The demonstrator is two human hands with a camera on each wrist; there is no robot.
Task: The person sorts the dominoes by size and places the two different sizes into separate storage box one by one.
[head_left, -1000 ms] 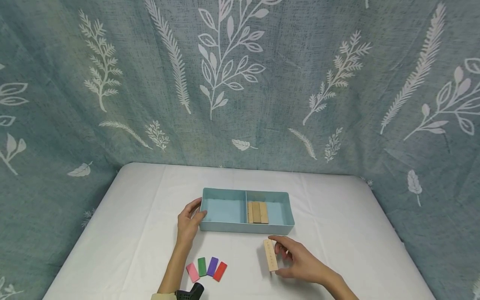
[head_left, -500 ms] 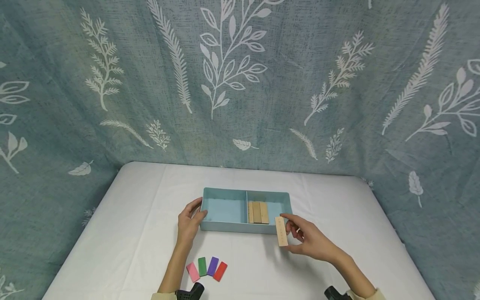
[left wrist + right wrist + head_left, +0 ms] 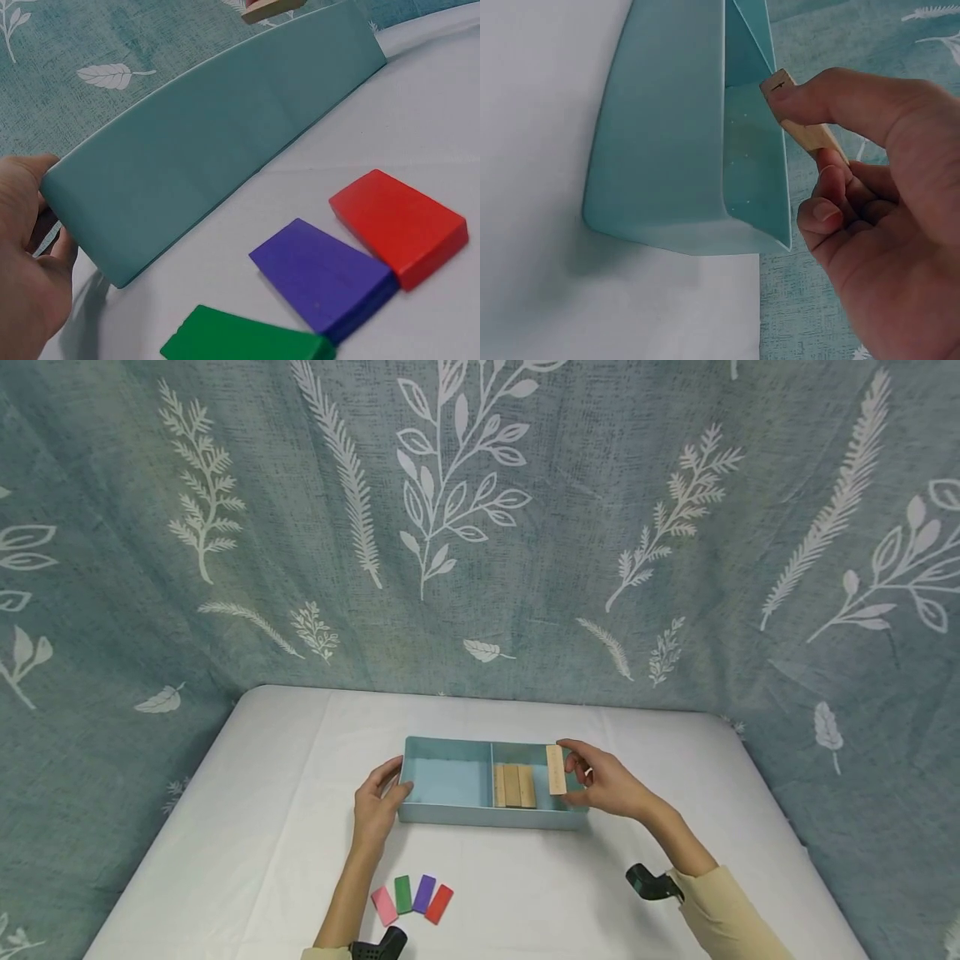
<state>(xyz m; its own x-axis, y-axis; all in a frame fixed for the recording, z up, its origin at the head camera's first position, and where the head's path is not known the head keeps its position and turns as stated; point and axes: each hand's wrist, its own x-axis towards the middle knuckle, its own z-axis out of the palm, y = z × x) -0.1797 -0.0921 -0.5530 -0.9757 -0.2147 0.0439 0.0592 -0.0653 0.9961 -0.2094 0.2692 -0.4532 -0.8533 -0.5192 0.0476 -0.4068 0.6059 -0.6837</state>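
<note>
A teal two-compartment box (image 3: 450,814) stands on the white table. My left hand (image 3: 377,802) holds its left end, the thumb over the rim. In the left wrist view the left hand (image 3: 30,240) is at the corner of the box (image 3: 195,150). My right hand (image 3: 611,781) pinches a plain wooden block (image 3: 556,770) by its two ends, over the right compartment. The right wrist view shows the thumb of the right hand (image 3: 885,217) on one end of the wooden block (image 3: 802,127), above the rim. Three wooden blocks (image 3: 513,787) sit side by side against the divider inside the right compartment.
Pink (image 3: 385,905), green (image 3: 403,894), purple (image 3: 424,894) and red (image 3: 439,904) blocks lie fanned out on the table in front of the box. A patterned teal curtain (image 3: 480,527) hangs behind the table. Each wrist wears a black camera (image 3: 652,882).
My right hand has carried the wooden block from in front of the box, up and away from me, to over the right compartment. The left hand stays on the box's left end.
</note>
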